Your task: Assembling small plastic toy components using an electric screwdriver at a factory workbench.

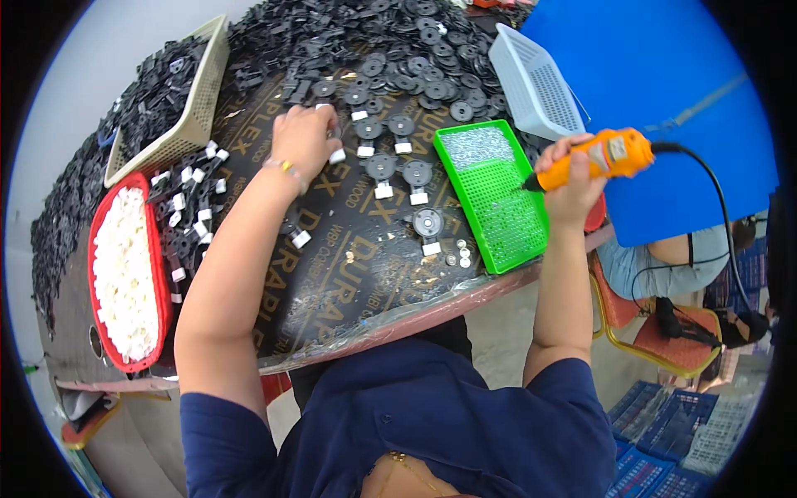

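My right hand [569, 187] is wrapped round an orange electric screwdriver [610, 158]. The screwdriver's dark tip points left over a green tray [447, 170] that holds many small silvery screws in a perforated grid. My left hand [304, 141] is over the table with its fingers closed; what they grip is mostly hidden. A white block [336, 155] shows beside those fingers. To its right lie several assemblies, each a round black disc [381, 168] with a white block at its lower end. The nearest one has a silvery disc [427, 222].
A big pile of black parts [349, 33] covers the table's far side. A beige basket [203, 91] and a red tray of white pieces [129, 274] stand left. Far right are a white basket [531, 83] and a blue panel [664, 108]. A black cord [714, 183] trails from the screwdriver. Another person [664, 266] sits right.
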`<state>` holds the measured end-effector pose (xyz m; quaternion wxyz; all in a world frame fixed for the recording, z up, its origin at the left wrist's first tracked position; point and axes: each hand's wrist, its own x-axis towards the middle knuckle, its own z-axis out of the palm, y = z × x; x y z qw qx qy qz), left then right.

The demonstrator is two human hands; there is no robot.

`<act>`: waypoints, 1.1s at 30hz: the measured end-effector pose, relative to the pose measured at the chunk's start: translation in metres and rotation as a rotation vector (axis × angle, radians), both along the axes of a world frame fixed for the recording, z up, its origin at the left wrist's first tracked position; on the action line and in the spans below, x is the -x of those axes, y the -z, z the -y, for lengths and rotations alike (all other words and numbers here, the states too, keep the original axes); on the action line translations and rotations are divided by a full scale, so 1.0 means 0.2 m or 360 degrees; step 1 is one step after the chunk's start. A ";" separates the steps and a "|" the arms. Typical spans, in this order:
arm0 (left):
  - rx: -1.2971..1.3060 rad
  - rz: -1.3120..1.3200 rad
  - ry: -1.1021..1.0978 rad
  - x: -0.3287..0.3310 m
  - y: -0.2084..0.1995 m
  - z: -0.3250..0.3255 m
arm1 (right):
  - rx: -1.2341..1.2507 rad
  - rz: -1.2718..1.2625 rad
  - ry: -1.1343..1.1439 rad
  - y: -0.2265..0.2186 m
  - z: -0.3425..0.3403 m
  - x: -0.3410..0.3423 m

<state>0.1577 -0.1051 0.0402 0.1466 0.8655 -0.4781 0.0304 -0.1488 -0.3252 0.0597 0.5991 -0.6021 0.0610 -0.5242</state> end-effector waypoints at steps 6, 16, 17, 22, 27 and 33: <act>0.0296 -0.0208 0.0495 0.57 -0.13 -0.31 | 0.0164 -0.0124 0.0136 0.09 0.22 -0.06; 0.0280 -0.0263 0.0361 0.80 0.07 -0.50 | 0.0234 -0.0170 0.0251 0.14 0.30 -0.08; 0.0309 -0.0282 0.0334 0.80 0.09 -0.50 | 0.0234 -0.0173 0.0249 0.14 0.30 -0.08; 0.0416 -0.0339 0.0302 0.80 0.09 -0.50 | 0.0216 -0.0174 0.0274 0.13 0.28 -0.08; 0.0437 -0.0399 0.0212 0.77 0.11 -0.53 | 0.0105 -0.0044 0.0204 0.01 0.14 -0.05; 0.0492 -0.0426 0.0255 0.76 0.17 -0.54 | 0.0051 0.0158 -0.0501 -0.11 -0.37 -0.14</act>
